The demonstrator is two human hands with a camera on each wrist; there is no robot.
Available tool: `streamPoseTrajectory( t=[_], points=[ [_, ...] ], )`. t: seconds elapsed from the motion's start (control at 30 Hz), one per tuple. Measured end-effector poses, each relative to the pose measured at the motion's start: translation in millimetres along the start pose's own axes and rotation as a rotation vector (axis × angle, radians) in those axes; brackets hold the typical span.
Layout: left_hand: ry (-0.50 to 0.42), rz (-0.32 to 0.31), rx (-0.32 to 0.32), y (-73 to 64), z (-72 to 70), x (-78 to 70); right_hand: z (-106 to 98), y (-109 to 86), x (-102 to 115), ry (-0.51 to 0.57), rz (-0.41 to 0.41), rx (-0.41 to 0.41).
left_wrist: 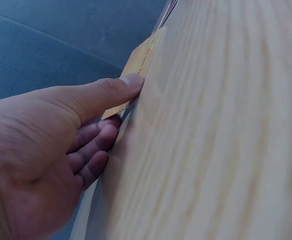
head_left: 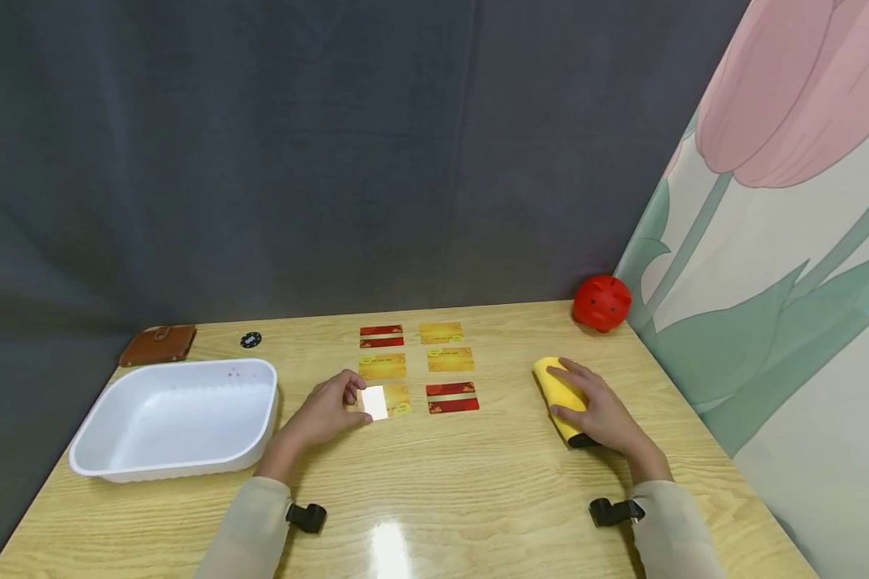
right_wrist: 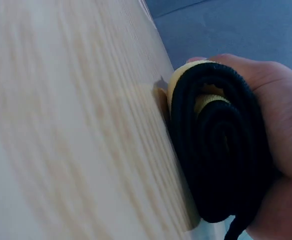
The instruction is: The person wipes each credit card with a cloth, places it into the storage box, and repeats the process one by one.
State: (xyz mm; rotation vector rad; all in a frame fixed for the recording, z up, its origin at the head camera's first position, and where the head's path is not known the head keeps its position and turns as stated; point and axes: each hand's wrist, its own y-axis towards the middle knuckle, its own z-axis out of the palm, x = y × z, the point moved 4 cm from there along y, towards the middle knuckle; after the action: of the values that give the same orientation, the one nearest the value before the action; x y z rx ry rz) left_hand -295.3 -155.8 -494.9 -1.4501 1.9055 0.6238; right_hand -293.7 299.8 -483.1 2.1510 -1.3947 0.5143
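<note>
My left hand (head_left: 331,406) holds a yellow card (head_left: 398,400) by its left end, at the front left of a small grid of cards. In the left wrist view the thumb lies along the near edge of this card (left_wrist: 145,54), and the other fingers curl on its far side. A glare whitens part of it in the head view. To the right, my right hand (head_left: 599,406) grips a rolled yellow cloth (head_left: 559,388) resting on the table. The right wrist view shows the roll's black-edged end (right_wrist: 220,145), with the palm against its side.
Two red cards (head_left: 452,397) and several yellow ones (head_left: 450,359) lie flat mid-table. A white tray (head_left: 257,454) stands at left, a brown wallet (head_left: 158,346) and black chip (head_left: 250,339) behind it. A red piggy bank (head_left: 602,303) sits back right. A dark curtain (head_left: 319,161) borders the far edge.
</note>
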Motion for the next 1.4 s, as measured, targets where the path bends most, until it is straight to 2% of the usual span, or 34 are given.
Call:
streamPoseTrajectory(
  t=[0.27, 0.57, 1.03, 1.2, 1.4],
  points=[
    [-0.014, 0.023, -0.008, -0.5, -0.4, -3.8, 2, 1.5, -1, 0.005, -0.018, -0.022],
    [-0.086, 0.019, -0.025, -1.8, -1.4, -5.0, 1, -0.9, 1, -0.011, 0.064, -0.042],
    [-0.227, 0.045, -0.042, -2.3, -1.3, 2.7, -2, -1.8, -3, 0.116, 0.081, -0.087],
    [-0.236, 0.029, -0.034, -2.7, -0.5, 4.2, -7, -2.2, -4, 0.147, 0.114, -0.093],
    [-0.272, 0.003, -0.059, -2.2, 1.2, 7.6, -10, 1.5, 3, 0.153, 0.099, -0.121]
  ],
)
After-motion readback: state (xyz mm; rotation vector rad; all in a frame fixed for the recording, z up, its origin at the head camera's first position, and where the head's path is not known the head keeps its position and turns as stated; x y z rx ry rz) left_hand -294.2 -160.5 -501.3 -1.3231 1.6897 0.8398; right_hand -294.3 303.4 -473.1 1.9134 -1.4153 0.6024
